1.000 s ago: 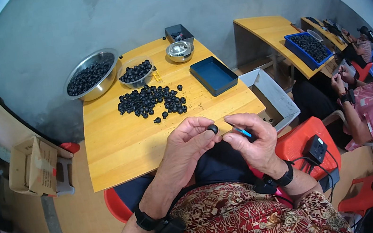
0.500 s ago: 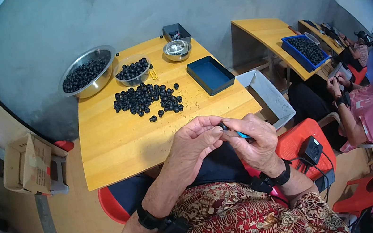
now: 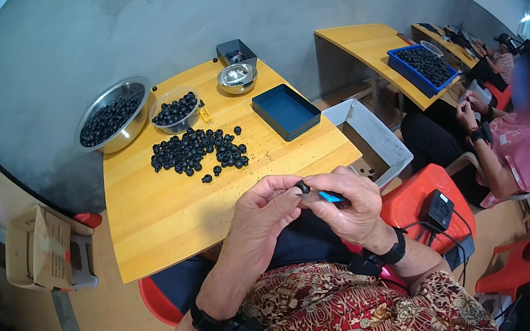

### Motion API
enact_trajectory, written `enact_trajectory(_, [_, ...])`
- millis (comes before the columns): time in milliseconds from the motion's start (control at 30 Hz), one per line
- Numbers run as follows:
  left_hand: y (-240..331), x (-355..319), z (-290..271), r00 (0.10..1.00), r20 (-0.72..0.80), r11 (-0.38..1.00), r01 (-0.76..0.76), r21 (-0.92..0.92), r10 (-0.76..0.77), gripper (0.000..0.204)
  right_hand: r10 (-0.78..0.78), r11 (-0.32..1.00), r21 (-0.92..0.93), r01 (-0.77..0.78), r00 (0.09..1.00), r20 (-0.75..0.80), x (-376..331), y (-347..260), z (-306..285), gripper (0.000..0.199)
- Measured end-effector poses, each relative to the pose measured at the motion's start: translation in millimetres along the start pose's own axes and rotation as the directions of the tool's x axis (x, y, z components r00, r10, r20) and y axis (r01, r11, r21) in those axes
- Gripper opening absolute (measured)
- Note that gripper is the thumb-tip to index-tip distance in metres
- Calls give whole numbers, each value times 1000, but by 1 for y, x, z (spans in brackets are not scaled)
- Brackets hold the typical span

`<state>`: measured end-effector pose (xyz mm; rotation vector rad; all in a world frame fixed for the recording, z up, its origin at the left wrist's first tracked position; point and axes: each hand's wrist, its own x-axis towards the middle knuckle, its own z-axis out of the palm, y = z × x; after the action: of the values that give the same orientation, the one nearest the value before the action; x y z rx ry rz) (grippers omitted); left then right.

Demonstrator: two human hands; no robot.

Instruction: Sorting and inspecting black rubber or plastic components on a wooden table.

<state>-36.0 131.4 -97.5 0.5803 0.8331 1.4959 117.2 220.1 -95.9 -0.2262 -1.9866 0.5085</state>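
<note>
Head view: small round black bead [image 3: 303,188] between hands' fingertips [image 3: 315,193].

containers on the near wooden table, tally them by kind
Round bowls: 3 – large metal bowl, clear bowl, small metal bowl
Rectangular trays or boxes: 2 – blue tray, dark box
Total: 5

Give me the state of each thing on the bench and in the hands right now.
left hand: pinching small black piece
right hand: gripping blue tool
steel bowl: full of black pieces
clear bowl: full
loose pile: spread on table
blue tray: empty
</note>
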Motion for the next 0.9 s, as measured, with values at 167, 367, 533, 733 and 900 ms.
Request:
enact_trajectory(167, [1,1,4,1000,-14,1000,23,-15,-23,22,53,999,1,-54,997,59,1,-1,-4,31])
enact_trajectory(367, [1,-2,6,995,-62,997,75,-23,-76,25,29,998,51,-31,999,31,-4,4,1,33])
enact_trajectory(533, [-4,-2,-1,998,-64,998,-2,-69,-3,25,12,998,61,-11,1000,-14,-5,6,6,33])
enact_trajectory(733, [-4,-1,1,994,-96,999,-50,8,50,24,-5,998,58,5,1000,15,-7,9,7,38])
enact_trajectory(900, [-7,-6,2,991,-118,997,-65,-35,61,16,-42,999,7,42,999,9,-10,8,13,35])
